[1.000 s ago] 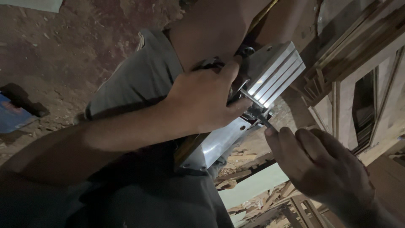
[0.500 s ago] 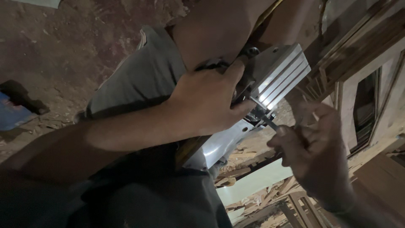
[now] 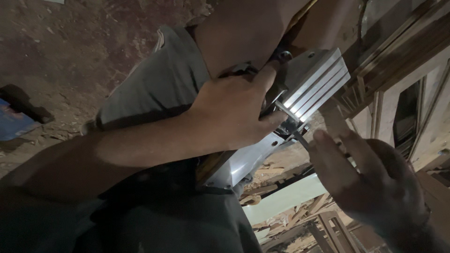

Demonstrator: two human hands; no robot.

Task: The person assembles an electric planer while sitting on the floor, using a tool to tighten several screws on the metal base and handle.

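A silver electric planer (image 3: 313, 83) lies upside down across my lap, its ribbed metal sole facing up. My left hand (image 3: 234, 112) is closed around the planer's body from the left, with the thumb along the edge of the front sole plate. My right hand (image 3: 370, 182) is at the lower right, its fingertips against a thin dark metal tool (image 3: 300, 138). That tool reaches into the gap between the two sole plates. The right palm hides the tool's far end.
My grey trousers (image 3: 159, 89) fill the middle of the view. Wooden frames and slats (image 3: 398, 70) stand at the right. Wood scraps and shavings (image 3: 286, 220) lie below them. On the dirt floor at the left is a blue object (image 3: 14, 124).
My right hand moved in from the lower right, curled around the thin tool at the planer's gap, then turned so its fingers lie flatter. The planer shifted slightly up and right.
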